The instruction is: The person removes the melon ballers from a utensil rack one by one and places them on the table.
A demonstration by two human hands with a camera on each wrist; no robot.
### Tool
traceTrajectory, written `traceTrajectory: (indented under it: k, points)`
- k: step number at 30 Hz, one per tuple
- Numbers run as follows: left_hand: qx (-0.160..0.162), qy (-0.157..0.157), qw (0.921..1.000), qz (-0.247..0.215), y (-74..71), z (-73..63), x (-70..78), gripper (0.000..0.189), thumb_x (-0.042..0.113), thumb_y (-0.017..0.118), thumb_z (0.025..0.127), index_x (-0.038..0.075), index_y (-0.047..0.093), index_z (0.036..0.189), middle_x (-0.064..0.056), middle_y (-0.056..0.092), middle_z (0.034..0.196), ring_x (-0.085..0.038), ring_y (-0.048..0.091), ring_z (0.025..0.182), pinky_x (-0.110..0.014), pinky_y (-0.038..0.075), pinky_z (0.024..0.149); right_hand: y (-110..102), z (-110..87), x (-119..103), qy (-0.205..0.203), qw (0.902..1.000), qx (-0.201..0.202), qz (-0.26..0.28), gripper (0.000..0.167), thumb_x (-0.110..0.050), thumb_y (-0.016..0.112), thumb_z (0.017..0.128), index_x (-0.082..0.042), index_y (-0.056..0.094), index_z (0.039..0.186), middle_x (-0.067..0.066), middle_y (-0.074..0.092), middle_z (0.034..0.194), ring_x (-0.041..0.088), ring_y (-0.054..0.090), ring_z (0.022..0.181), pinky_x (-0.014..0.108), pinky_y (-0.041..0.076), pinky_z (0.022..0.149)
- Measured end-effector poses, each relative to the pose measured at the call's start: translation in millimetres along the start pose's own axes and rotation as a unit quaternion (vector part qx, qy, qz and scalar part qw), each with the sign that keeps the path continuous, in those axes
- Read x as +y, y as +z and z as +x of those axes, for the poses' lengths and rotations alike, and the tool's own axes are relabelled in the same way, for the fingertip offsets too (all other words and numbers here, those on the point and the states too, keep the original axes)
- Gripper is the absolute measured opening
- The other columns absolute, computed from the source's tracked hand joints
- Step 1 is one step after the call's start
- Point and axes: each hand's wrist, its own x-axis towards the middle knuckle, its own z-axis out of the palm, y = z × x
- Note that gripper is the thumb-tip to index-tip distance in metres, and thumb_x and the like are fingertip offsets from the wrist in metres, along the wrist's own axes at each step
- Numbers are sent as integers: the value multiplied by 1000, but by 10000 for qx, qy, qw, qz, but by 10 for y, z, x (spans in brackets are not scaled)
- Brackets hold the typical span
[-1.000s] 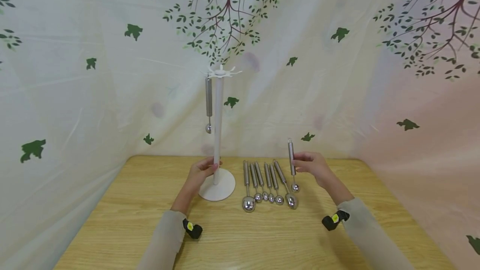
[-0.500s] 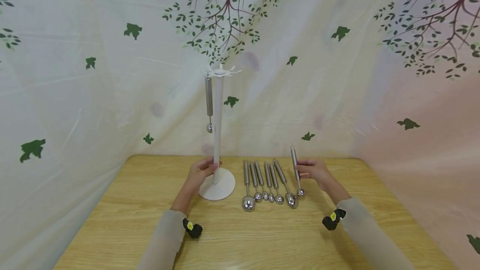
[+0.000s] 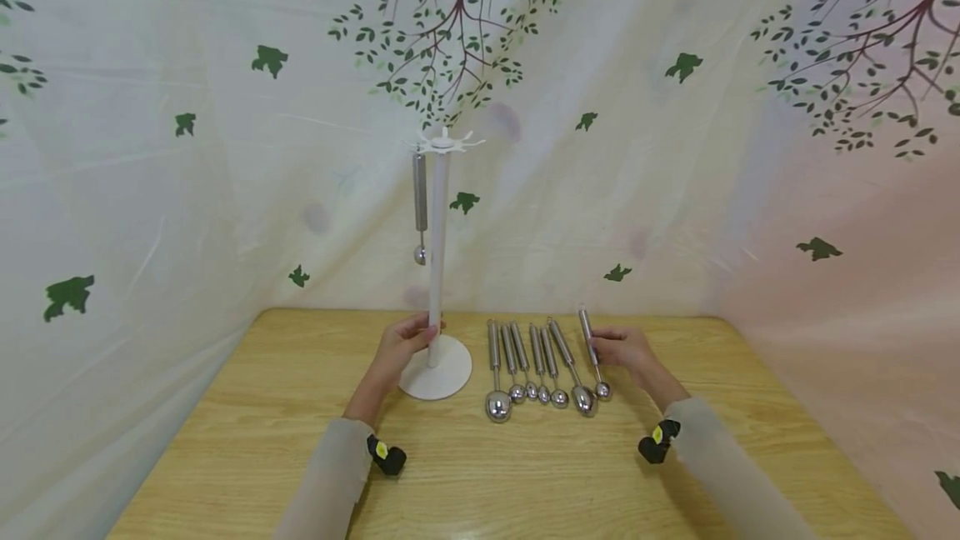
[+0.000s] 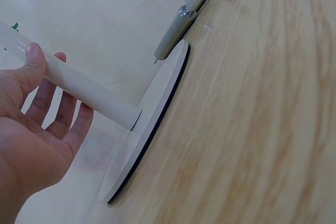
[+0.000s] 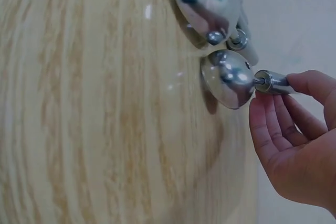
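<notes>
My left hand [image 3: 401,344] grips the white pole of a hook stand [image 3: 438,265] just above its round base, thumb and fingers around it in the left wrist view. One steel melon baller [image 3: 420,194] hangs from a hook on the stand's left side. My right hand [image 3: 628,352] pinches the handle of another melon baller [image 3: 587,333], tilted with its bowl down at the right end of a row. In the right wrist view its rounded bowl [image 5: 228,80] is at the tabletop; whether it touches, I cannot tell.
Several steel scoops [image 3: 537,348] lie side by side between the stand and my right hand, handles toward the back. A larger oval scoop [image 3: 584,400] is right beside the held one. The wooden table [image 3: 480,482] meets a leaf-printed cloth [image 3: 360,215] at the back.
My right hand has lowered the melon baller toward the tabletop, beside the row, and it leans more now. My left hand has stayed on the pole.
</notes>
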Motion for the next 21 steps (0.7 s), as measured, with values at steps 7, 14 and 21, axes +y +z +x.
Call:
traceTrajectory:
  k: [7, 14, 21]
  points:
    - [-44, -63, 10000, 7, -9, -4, -5, 40, 11, 61, 102, -8, 57, 138, -27, 65, 133, -14, 66, 109, -52, 51, 110, 87, 13, 53, 69, 9996, 237, -138, 42, -1, 66, 96, 21, 55, 129, 6, 78, 87, 8, 71, 70, 23, 63, 65]
    - [-33, 16, 10000, 25, -5, -9, 0, 37, 11, 62, 102, -6, 61, 135, -26, 66, 130, -4, 65, 100, -51, 53, 108, 126, 49, 98, 122, 9980, 454, -433, 37, 0, 66, 95, 21, 60, 123, 9, 77, 88, 8, 68, 70, 22, 61, 63]
    - [3, -9, 10000, 0, -2, -20, 11, 36, 10, 63, 102, -6, 61, 134, -26, 67, 130, -4, 65, 99, -52, 53, 108, 164, 63, 97, 163, 9931, 610, -989, 33, -4, 68, 95, 17, 64, 121, 20, 76, 101, 7, 66, 75, 20, 60, 66]
